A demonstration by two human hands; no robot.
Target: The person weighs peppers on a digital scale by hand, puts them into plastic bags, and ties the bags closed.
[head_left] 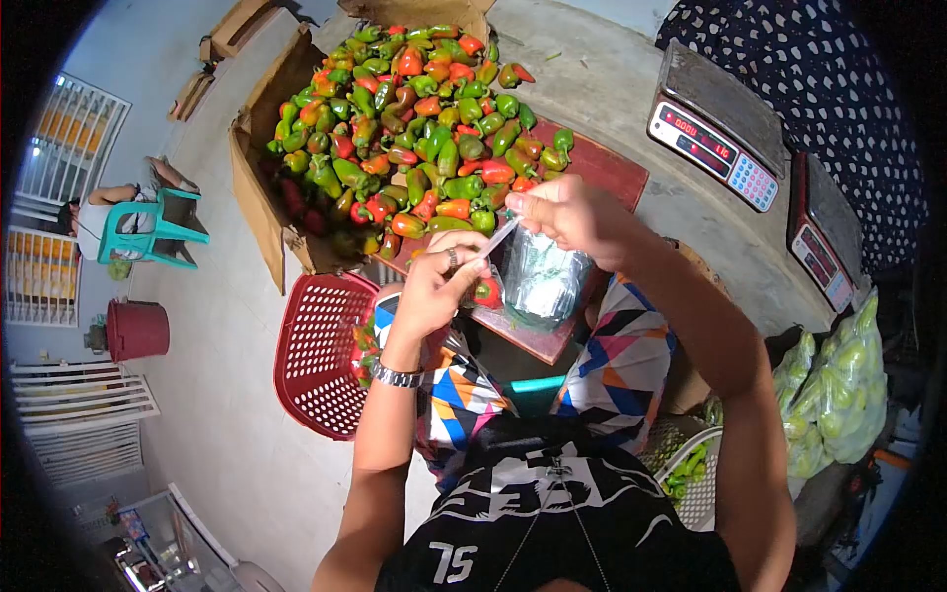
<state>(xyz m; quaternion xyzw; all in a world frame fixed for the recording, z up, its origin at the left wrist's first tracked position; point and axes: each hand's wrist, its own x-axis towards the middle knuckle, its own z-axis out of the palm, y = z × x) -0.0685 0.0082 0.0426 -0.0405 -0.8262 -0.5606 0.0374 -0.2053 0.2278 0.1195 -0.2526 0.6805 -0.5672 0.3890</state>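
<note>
Between my two hands a clear plastic bag is pulled into a taut, narrow strip. My left hand, with a ring and a metal watch, pinches its lower left end. At its upper right end, the fingers of my right hand are closed on the plastic. A red pepper shows just beside my left fingertips. Below my right hand, a shiny bundle of clear plastic lies on the red board. Behind both hands spreads a large heap of red and green peppers, partly inside an opened cardboard box.
A red perforated basket stands at my left knee. Two digital scales sit on the right. Bagged green vegetables and a basket of green peppers are at lower right. A person sits on a teal chair far left.
</note>
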